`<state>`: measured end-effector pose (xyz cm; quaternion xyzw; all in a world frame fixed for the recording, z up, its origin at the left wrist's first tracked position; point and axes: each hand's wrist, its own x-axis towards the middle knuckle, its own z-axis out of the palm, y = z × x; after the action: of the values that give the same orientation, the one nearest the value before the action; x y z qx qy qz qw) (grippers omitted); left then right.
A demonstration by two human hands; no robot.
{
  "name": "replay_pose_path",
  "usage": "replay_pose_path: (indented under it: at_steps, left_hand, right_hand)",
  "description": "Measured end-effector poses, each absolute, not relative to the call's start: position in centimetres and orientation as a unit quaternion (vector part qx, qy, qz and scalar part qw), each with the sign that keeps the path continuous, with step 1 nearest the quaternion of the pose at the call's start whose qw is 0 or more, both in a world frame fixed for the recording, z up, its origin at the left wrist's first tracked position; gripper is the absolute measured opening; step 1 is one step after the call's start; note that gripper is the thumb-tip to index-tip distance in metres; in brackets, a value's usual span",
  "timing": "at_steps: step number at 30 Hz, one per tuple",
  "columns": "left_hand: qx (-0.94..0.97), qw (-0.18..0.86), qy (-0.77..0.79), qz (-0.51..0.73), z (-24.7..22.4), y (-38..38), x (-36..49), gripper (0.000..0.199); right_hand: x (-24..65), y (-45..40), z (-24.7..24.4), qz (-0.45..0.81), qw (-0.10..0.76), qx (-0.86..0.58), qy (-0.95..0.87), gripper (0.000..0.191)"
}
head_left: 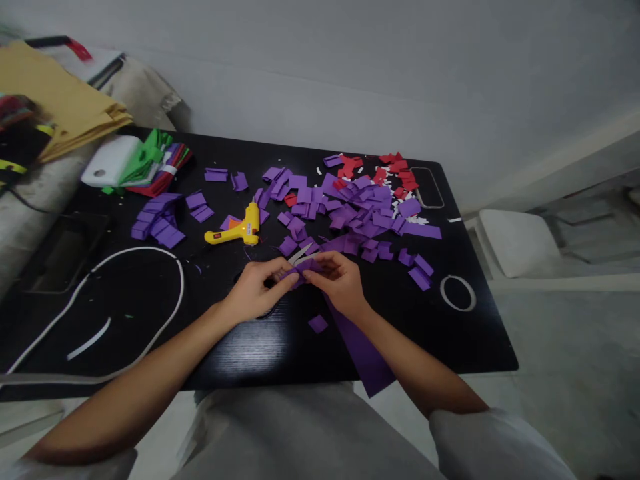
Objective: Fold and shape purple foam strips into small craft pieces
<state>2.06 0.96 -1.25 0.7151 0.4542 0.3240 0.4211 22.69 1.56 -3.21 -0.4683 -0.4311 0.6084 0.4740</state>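
Note:
My left hand (257, 287) and my right hand (343, 280) meet at the middle of the table. Both pinch a small folded piece of purple paper (305, 266) between thumb and fingers. Just behind it, the blades of a pair of scissors (301, 255) show, spread apart; their handles are mostly hidden by my left hand. A long purple paper strip (360, 350) runs under my right forearm and past the front edge of the table. Between my wrists, a small purple square (318, 324) lies flat.
A yellow glue gun (245, 228) lies left of the pile of folded purple pieces (367, 207). Red pieces (400, 170) and white scraps are farther right. Stacked purple pieces (157, 219), bundled coloured strips (155, 163), a white cable (183, 280) and a tape ring (458, 293) also occupy the black table (225, 363).

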Motion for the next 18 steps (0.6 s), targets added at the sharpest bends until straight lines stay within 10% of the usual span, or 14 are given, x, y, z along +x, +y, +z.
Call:
replay_pose_path:
  at_steps: [18]
  left_hand:
    - [0.754, 0.352, 0.445, 0.331, -1.30, 0.69, 2.47, 0.037]
  right_hand:
    - [22.85, 2.10, -3.09, 0.662, 0.443, -0.442, -0.413, 0.038]
